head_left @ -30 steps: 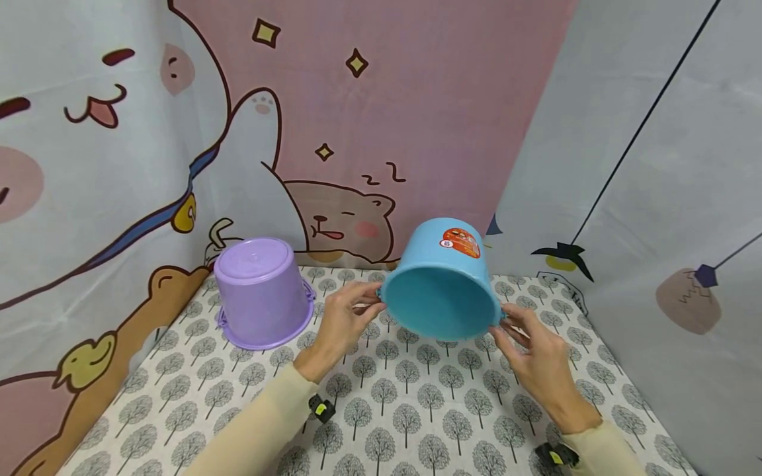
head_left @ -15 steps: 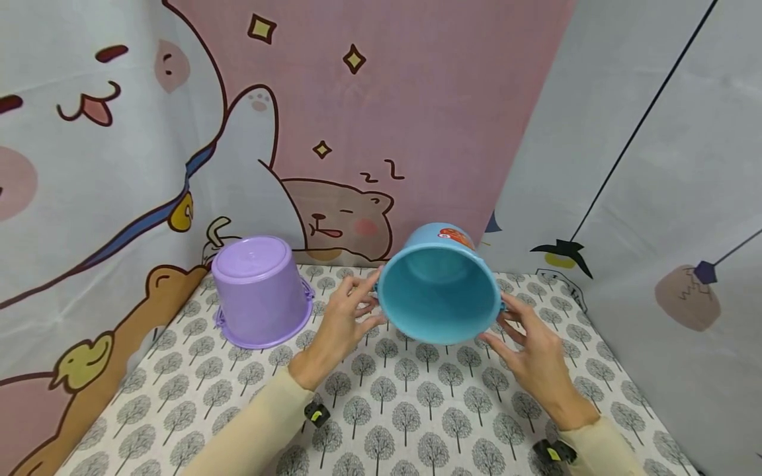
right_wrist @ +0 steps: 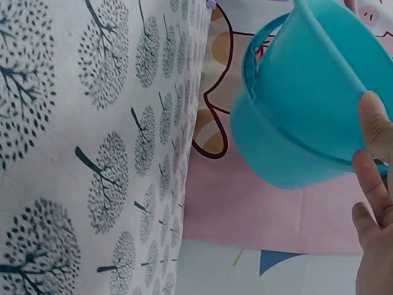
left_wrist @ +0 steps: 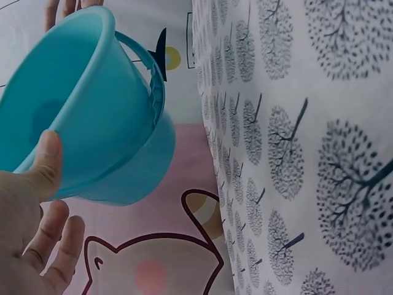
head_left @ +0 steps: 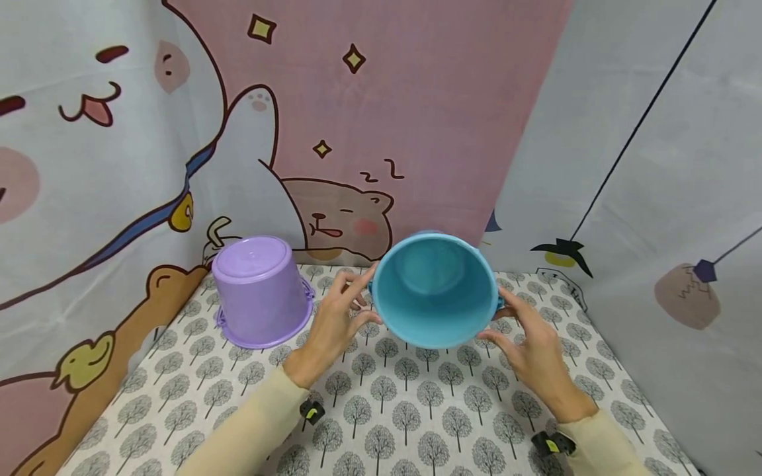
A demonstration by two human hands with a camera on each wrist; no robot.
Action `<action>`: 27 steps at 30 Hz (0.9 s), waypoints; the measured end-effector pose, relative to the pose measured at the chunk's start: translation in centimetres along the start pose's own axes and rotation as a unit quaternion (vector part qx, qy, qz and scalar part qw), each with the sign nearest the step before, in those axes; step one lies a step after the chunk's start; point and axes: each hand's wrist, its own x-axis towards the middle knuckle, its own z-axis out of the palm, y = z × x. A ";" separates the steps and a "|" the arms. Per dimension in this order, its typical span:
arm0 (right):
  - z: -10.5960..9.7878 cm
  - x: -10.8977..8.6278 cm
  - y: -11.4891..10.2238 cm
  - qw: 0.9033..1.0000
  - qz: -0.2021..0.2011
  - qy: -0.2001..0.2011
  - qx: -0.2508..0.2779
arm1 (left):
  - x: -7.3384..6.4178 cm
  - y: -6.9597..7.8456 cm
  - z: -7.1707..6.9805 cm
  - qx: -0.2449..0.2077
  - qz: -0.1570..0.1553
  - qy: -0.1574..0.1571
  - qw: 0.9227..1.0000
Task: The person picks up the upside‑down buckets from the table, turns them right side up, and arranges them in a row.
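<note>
Blue bucket [head_left: 436, 291] is held up off the cloth [head_left: 381, 403], mouth tipped toward the person, rim pinched by the left hand [head_left: 329, 328] and right hand [head_left: 538, 354], one each side. Lifting's done, looks like; setting down is probably what's left. Plain and smooth, nothing seen inside, handle [left_wrist: 159, 86] slung underneath. Purple bucket [head_left: 258, 294] is parked upside down off to the left.
</note>
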 end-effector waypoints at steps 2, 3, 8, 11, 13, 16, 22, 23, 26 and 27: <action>-0.1 0.2 0.2 1.000 -0.015 0.006 0.000 | 0.2 0.0 -0.1 -0.005 0.004 -0.002 1.000; -0.1 0.3 0.3 1.000 -0.023 0.009 0.001 | 0.4 -0.1 -0.1 -0.005 0.006 -0.003 1.000; -0.4 0.7 0.9 0.999 -0.041 0.005 0.019 | 0.9 0.0 -0.1 -0.017 0.002 -0.017 1.000; -0.8 0.7 1.1 0.999 -0.026 -0.015 0.032 | 1.2 0.0 0.1 -0.033 -0.014 -0.032 0.999; -1.0 0.8 1.3 0.999 -0.011 -0.029 0.044 | 1.5 0.0 0.3 -0.045 -0.029 -0.042 0.998; -1.4 0.8 1.7 0.996 0.015 -0.046 0.071 | 2.0 0.2 0.8 -0.064 -0.054 -0.052 0.995; -1.5 0.9 2.6 0.987 0.066 -0.060 0.131 | 2.8 0.3 2.2 -0.091 -0.101 -0.053 0.989; -1.5 0.9 2.7 0.987 0.072 -0.060 0.134 | 2.9 0.2 2.4 -0.097 -0.108 -0.054 0.988; -1.4 1.0 3.2 0.984 0.092 -0.055 0.139 | 3.2 0.0 3.3 -0.113 -0.122 -0.057 0.984; -1.4 1.0 3.4 0.985 0.097 -0.054 0.135 | 3.3 0.0 3.5 -0.111 -0.128 -0.059 0.984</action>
